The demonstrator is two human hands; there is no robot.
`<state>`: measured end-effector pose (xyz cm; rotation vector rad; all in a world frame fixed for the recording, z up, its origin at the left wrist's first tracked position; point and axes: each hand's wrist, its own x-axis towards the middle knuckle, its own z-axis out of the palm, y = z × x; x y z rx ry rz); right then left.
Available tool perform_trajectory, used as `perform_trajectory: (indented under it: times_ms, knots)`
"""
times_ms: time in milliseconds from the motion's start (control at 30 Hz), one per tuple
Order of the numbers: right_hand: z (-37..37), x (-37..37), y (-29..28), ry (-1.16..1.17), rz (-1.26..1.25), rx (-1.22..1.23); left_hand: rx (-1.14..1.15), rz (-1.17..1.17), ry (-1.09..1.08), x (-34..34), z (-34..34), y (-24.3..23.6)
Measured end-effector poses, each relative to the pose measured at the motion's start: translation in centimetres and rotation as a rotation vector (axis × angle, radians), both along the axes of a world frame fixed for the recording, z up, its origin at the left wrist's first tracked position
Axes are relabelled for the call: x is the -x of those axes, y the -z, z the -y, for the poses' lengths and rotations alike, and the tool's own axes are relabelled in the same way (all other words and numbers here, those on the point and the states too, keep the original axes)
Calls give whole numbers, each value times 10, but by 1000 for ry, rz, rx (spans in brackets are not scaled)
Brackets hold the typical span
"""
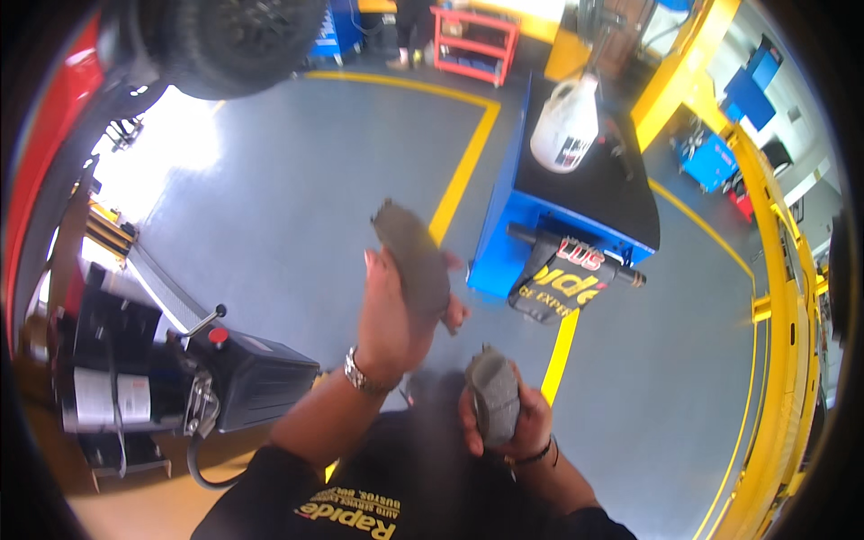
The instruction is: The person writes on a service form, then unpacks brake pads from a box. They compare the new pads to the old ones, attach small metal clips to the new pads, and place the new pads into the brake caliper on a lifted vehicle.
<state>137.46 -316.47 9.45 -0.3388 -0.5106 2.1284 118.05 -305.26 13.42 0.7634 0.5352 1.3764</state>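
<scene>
A dark grey brake pad (416, 265), curved and upright, is gripped in my raised left hand (389, 315), thumb on one side and fingertips showing on the other. Lower and closer to my body, my right hand (533, 421) is wrapped round a second grey brake pad (493, 396), its flat face turned up toward me. The two pads are apart from each other. A metal watch (360, 371) sits on my left wrist and a dark band on my right one.
At right stands a blue cart (576, 202) with a white jug (567, 124) on its black top and a dark printed cloth (560, 279) over its handle. A black machine (256, 378) is at left. A raised wheel (252, 40) hangs far left, a yellow lift frame (778, 297) at right.
</scene>
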Motion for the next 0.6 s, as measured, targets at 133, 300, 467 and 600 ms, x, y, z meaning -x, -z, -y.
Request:
perform_trajectory:
  times_ms: [133,300,467,600]
  knots:
    - [-105,1,-8,84,-10,-7,-54,-63,24,-18,-91,-20]
    - [-232,-5,-10,13,-46,-15,-179,-58,21,-24,-218,-21]
    - [-344,16,-25,3,-11,-27,-179,9,62,-4,-327,-27]
    - [-426,42,-22,39,8,-48,-125,29,93,18,-414,-26]
